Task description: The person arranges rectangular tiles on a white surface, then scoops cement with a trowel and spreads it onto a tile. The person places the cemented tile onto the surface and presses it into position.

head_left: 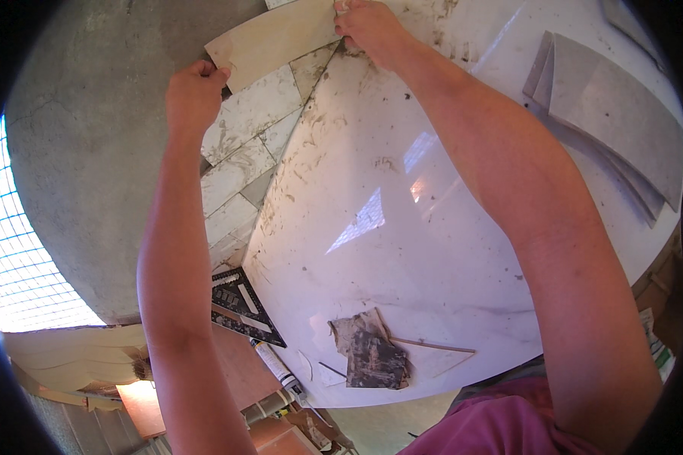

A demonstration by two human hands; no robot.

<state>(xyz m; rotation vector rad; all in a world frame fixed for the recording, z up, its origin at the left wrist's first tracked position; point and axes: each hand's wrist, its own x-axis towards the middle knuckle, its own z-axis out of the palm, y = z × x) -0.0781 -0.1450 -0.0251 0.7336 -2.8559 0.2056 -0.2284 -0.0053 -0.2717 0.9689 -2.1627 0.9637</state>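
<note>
My left hand [193, 95] pinches the left end of a long beige tile strip [269, 42] against the grey wall. My right hand [368, 34] grips the strip's other end at the top, with fingers bent round its edge. Below the strip, several rows of smeared white rectangular tiles [247, 117] cover part of the wall beside a glossy white slab [357, 265], which is speckled with dirt and smears along its left edge. Part of the strip's right end is hidden by my fingers.
Grey tiles [607, 114] lie stacked on the slab's right. A black triangular square [247, 303] rests at its left corner, near a tube [277, 368]. Dirty scraps [372, 356] sit near the front edge. The grey wall [99, 174] has a mesh-covered window [23, 258] at left.
</note>
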